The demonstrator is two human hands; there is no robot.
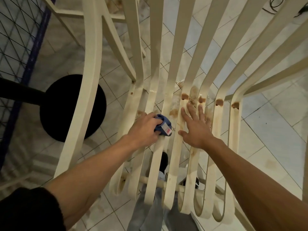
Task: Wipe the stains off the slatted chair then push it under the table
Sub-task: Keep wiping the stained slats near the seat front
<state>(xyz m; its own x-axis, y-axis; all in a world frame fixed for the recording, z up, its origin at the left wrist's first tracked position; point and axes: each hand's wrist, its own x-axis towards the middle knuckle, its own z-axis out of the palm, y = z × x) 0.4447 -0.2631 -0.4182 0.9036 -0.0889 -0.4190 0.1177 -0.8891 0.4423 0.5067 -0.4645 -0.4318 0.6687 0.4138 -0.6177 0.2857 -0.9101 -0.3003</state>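
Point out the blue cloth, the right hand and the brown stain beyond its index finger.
blue cloth (165, 121), head view, blue fold above the label.
right hand (198, 124), head view, middle of its back.
brown stain (185, 97), head view, centre of the dark blotch.

— What is your left hand doing?
— It's curled, knuckles up, my fingers bunched round a blue cloth and gripping it.
— And your right hand?
— Flat, palm down, fingers straight and spread, thumb out to the side. Both my forearms reach forward, bare; a black sleeve sits pushed up at my left elbow.
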